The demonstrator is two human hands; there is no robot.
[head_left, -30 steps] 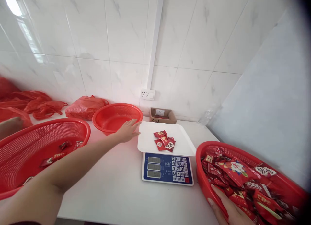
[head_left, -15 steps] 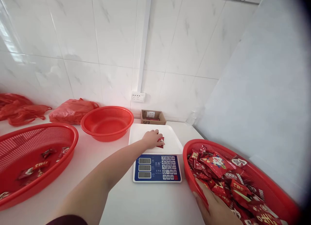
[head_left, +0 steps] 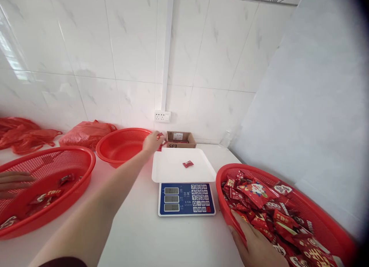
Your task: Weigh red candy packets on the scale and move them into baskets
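Note:
My left hand [head_left: 152,142] is raised beside the far left corner of the scale's white tray [head_left: 170,171]. Its fingers are closed on a small red candy packet [head_left: 162,142]. One other small red packet [head_left: 188,164] lies on the tray by itself. At lower right, my right hand [head_left: 256,244] grips the near rim of a red plastic basket [head_left: 227,209], with the thumb over the edge. Several red wrapped snack packets [head_left: 259,194] of different sizes fill this basket. The scale's blue keypad panel [head_left: 186,199] faces me.
A second red basket [head_left: 92,159] on the left holds a few packets; another person's hand [head_left: 14,184] reaches over it. Behind stand a round red basket [head_left: 100,151], red plastic bags [head_left: 86,132] and a small cardboard box [head_left: 181,146]. A socket [head_left: 162,116] is on the tiled wall.
My left hand has moved off the tray, back and left, with a packet; one packet is left on the tray. Another person's hand has appeared at left. My right hand stays on the rim.

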